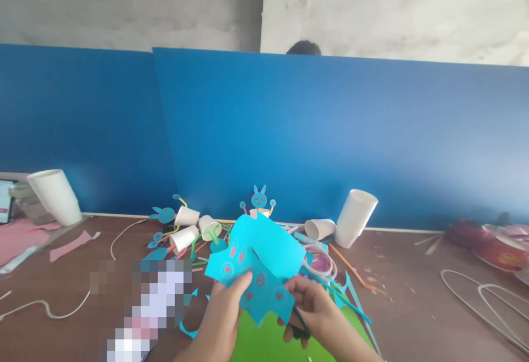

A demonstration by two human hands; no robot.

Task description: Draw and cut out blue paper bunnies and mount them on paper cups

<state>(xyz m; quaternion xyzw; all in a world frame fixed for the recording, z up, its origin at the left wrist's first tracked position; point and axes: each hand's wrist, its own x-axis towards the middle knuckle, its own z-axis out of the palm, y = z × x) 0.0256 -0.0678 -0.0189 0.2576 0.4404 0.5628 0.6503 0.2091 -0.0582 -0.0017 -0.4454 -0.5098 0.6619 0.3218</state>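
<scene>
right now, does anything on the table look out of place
Two white cups beside rabbit faces lie on their sides at left, looking toppled, since the rabbit-faced figure behind the blue paper stands upright.

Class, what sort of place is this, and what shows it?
Probably a craft workstation: blue paper with drawn shapes, rabbit-face cutouts among white cups, and a blue partition behind the table.
</scene>
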